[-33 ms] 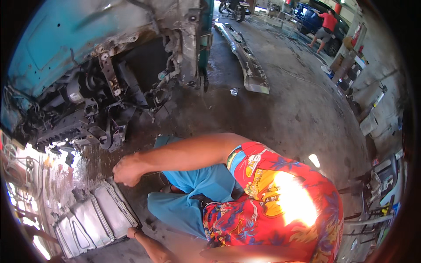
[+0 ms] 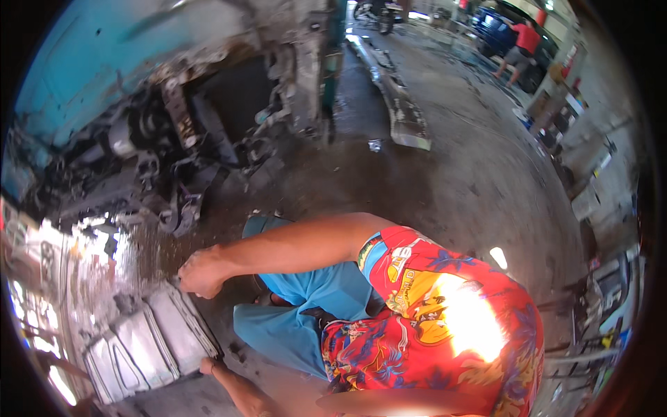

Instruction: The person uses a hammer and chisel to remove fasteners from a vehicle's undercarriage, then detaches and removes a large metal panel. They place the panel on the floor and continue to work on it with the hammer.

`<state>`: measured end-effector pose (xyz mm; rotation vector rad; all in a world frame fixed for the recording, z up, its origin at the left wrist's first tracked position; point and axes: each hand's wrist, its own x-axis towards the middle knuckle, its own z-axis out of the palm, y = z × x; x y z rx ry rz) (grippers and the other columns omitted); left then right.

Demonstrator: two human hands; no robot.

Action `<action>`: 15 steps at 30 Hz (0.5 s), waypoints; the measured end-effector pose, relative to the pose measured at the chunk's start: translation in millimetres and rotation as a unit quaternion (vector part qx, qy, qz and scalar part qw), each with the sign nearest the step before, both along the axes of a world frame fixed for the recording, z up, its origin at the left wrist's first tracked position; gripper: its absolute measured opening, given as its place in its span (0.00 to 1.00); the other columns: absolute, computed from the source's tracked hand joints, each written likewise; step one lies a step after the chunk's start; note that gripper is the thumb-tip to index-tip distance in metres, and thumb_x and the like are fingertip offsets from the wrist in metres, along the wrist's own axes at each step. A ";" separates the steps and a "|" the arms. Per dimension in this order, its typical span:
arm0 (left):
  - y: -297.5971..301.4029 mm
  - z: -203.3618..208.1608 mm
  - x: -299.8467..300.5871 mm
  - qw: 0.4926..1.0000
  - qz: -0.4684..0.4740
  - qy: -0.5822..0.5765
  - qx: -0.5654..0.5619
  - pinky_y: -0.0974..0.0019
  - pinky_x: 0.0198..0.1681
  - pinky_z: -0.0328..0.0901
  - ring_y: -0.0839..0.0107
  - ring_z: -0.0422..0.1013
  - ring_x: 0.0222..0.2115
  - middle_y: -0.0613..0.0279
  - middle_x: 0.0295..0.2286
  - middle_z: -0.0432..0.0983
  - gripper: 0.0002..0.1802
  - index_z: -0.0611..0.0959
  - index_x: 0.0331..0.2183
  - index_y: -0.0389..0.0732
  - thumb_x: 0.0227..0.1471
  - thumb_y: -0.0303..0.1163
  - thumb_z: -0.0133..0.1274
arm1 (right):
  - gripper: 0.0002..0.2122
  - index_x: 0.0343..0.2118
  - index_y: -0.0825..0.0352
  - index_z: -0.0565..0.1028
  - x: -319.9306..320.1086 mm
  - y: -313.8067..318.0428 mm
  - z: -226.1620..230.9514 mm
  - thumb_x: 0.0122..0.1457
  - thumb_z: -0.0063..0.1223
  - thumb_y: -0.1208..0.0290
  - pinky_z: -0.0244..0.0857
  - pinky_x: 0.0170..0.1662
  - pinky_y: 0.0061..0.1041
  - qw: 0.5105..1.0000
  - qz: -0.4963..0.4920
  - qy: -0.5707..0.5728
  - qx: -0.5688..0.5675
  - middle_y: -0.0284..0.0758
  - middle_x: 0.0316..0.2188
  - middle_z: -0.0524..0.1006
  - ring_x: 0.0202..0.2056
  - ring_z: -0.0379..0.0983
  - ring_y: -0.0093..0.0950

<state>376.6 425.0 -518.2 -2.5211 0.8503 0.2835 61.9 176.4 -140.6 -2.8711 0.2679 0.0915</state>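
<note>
A silver ribbed metal panel [image 2: 128,365] lies tilted at the lower left, close to the floor. My left hand [image 2: 208,365] is closed on its near right corner, thumb side along the edge. At the panel's far corner sits my right hand [image 2: 201,273], fingers curled into a fist; what they hold is hidden. My right arm stretches across in front of my bent blue-trousered legs [image 2: 292,340]. Above the panel is the opened front of a teal vehicle [image 2: 76,69], its dark parts and hoses exposed.
A long worn metal bumper [image 2: 399,104] lies on the concrete floor beyond. Another person in red [image 2: 526,40] leans at a dark blue car [image 2: 490,26]. Clutter lines the right wall, with metal parts [image 2: 604,306] nearby. A motorcycle [image 2: 379,15] stands at the back.
The surroundings have shifted slightly to the right and blurred with a small head movement. The panel and my left hand sit a touch further left and up. Both hands keep the same pose.
</note>
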 end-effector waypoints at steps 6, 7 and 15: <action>3.7 -81.0 6.1 0.986 0.114 0.092 -0.083 0.49 0.53 0.73 0.54 0.80 0.50 0.50 0.49 0.84 0.24 0.88 0.47 0.42 0.57 0.50 0.60 | 0.14 0.46 0.64 0.82 46.8 19.8 -12.3 0.62 0.60 0.61 0.76 0.48 0.47 0.990 0.085 0.089 0.067 0.45 0.43 0.80 0.48 0.79 0.46; 3.7 -90.4 5.1 0.971 0.165 0.107 -0.140 0.48 0.55 0.72 0.50 0.79 0.50 0.46 0.49 0.83 0.23 0.87 0.47 0.39 0.61 0.46 0.57 | 0.16 0.50 0.65 0.79 56.4 23.9 -9.6 0.67 0.58 0.60 0.75 0.50 0.46 0.988 0.118 0.087 0.053 0.46 0.47 0.78 0.50 0.78 0.47; -34.4 8.5 -36.1 0.636 0.555 0.155 -0.513 0.41 0.59 0.70 0.40 0.76 0.56 0.36 0.53 0.80 0.24 0.72 0.59 0.39 0.69 0.41 0.49 | 0.18 0.57 0.70 0.78 113.1 45.4 36.5 0.67 0.59 0.67 0.73 0.55 0.45 0.948 0.206 0.106 0.216 0.47 0.49 0.79 0.50 0.78 0.49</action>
